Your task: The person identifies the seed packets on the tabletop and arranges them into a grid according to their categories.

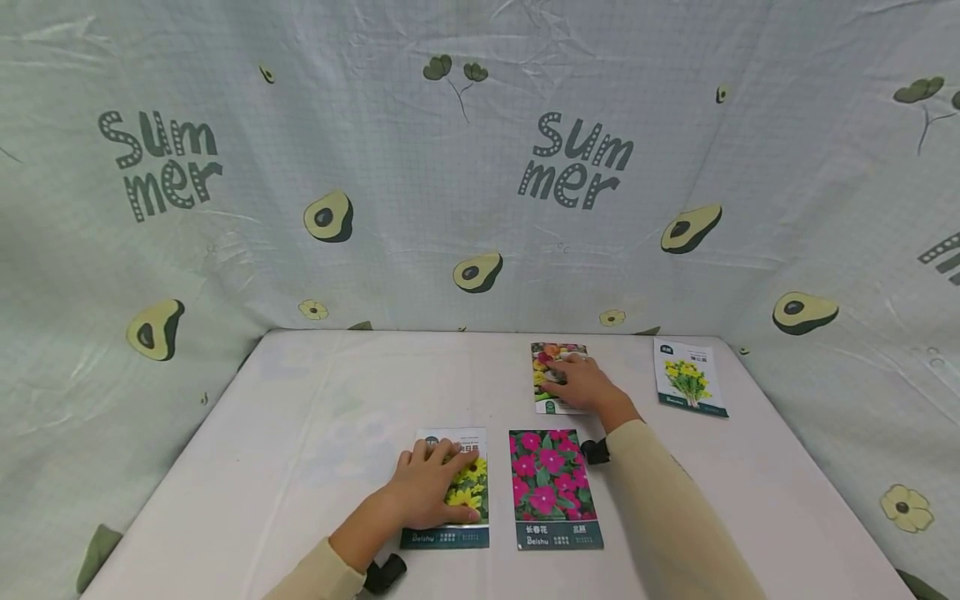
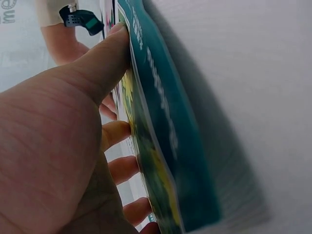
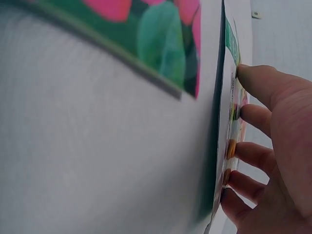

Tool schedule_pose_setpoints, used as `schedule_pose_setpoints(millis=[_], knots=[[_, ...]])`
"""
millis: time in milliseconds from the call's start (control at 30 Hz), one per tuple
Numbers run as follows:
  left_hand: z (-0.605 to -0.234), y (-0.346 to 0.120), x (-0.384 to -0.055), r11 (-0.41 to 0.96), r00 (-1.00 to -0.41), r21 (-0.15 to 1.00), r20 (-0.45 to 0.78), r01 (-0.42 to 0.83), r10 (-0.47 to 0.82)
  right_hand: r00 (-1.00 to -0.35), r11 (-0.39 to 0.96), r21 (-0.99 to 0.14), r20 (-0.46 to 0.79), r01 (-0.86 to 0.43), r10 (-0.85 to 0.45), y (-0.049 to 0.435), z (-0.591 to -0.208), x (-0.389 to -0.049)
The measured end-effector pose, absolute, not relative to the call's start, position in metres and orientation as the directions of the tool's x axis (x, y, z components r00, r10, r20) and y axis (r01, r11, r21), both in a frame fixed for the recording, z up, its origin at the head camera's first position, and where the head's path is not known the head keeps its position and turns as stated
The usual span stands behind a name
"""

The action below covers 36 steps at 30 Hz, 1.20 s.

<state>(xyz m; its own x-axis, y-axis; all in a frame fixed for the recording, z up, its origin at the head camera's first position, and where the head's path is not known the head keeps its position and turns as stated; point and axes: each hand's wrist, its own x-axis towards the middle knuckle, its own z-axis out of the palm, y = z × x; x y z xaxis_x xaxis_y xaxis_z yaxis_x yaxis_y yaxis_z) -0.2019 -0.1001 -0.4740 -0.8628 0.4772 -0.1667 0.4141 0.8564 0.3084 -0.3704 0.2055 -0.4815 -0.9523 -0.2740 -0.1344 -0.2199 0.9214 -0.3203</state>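
My left hand (image 1: pixel 423 490) rests on a seed packet with yellow flowers (image 1: pixel 474 482), its fingers and thumb spread across the front. The left wrist view shows the thumb and fingertips touching the packet's face beside its dark green band (image 2: pixel 165 112). Farther back, my right hand (image 1: pixel 585 385) lies on a seed packet with multicoloured flowers (image 1: pixel 543 357). In the right wrist view, that hand's spread fingertips touch this packet (image 3: pixel 225 117), seen nearly edge-on. Between the hands, closer to the front, a seed packet with pink flowers (image 1: pixel 553 479) lies flat on the table.
Another seed packet with a bunch of yellow flowers (image 1: pixel 687 377) lies slightly turned at the back right of the white table (image 1: pixel 322 450). A pale curtain (image 1: pixel 390 167) printed with avocados and lettering hangs behind the table and along both sides.
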Motion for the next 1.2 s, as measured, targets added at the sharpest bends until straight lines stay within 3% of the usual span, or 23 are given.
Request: schedule_pose_setpoints(millis=[1200], knots=[[-0.471, -0.099, -0.201, 0.859, -0.865, 0.325, -0.182, 0.396, 0.467, -0.948, 0.918, -0.295, -0.093, -0.266, -0.305, 0.155, -0.482, -0.369]])
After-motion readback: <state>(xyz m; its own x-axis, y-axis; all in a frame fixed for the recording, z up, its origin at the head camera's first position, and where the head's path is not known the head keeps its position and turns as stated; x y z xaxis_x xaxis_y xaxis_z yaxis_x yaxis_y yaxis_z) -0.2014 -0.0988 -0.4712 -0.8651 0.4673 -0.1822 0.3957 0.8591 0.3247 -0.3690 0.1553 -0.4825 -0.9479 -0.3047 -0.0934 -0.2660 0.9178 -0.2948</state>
